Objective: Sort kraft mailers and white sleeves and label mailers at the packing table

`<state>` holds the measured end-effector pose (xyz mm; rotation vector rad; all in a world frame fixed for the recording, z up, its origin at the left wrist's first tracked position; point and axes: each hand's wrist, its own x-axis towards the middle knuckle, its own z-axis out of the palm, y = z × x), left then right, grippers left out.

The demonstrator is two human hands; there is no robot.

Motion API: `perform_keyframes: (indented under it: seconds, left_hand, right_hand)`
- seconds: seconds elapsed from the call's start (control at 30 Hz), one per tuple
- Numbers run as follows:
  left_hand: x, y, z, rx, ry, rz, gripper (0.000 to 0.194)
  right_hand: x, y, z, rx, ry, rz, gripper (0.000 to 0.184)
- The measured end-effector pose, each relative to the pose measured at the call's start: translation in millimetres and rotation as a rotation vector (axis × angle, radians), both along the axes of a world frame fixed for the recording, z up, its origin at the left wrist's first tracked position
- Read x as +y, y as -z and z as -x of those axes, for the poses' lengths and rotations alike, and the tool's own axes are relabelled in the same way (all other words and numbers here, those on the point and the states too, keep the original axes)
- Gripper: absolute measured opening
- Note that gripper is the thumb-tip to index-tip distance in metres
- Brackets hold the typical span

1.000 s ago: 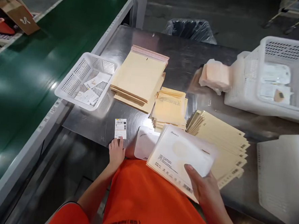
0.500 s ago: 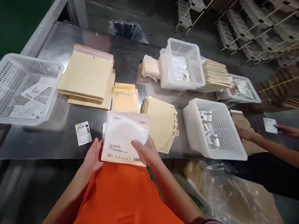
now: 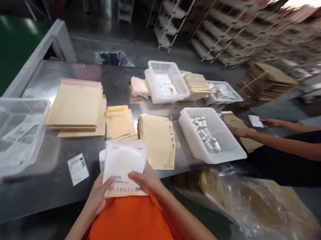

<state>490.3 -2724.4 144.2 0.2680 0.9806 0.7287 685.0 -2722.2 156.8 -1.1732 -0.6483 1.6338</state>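
Squarely at the bottom centre, a white printed mailer (image 3: 123, 166) is gripped between both of the person's hands, just above their orange top (image 3: 135, 223). The left hand (image 3: 97, 197) curls around the mailer's lower left edge, while the right hand (image 3: 143, 180) lies half closed across its front, fingers pressing on it. Just left of them, a small white barcode label (image 3: 77, 168) lies on the steel table (image 3: 45, 171). Stacks of pale yellow kraft envelopes (image 3: 77, 106) occupy the table's left and middle, beside a white perforated plastic basket (image 3: 13, 132) at the left edge. Toward the right, a co-worker's hands (image 3: 240, 131) reach beyond a white plastic basket of silver packets (image 3: 208, 135), one open over a brown cardboard sheet (image 3: 233, 121), the other at a white card (image 3: 255, 120).
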Motion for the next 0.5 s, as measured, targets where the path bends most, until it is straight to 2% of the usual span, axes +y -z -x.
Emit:
perform_keyframes:
  seconds: [0.1,0.17,0.27,0.33,0.4,0.5]
  left_hand:
    - [0.9,6.1,-6.2,0.107,0.051,0.065,0.097]
    - [6.1,10.6,-12.6,0.207,0.135,0.055,0.096]
    - [16.8,6.4,-25.5,0.491,0.285,-0.18,0.081]
    - [23.7,-9.4,-33.3,0.717,0.368,-0.451,0.071]
    - [28.9,-35.1,-38.1,0.858,0.42,-0.748,0.058]
    - [30.5,-77.2,-37.4,0.859,0.375,-1.139,0.039]
  right_hand:
    - [-7.0,8.1,-1.7,0.102,0.035,-0.052,0.075]
    - [-8.0,16.3,-4.9,0.158,0.091,-0.061,0.076]
    - [-6.3,25.9,-25.7,0.153,0.193,-0.059,0.079]
    - [-8.0,28.5,-58.3,0.082,0.288,-0.058,0.076]
    - [-16.9,28.6,-107.7,-0.057,0.408,-0.043,0.071]
    - [-47.3,27.4,-198.2,-0.367,0.625,0.035,0.07]
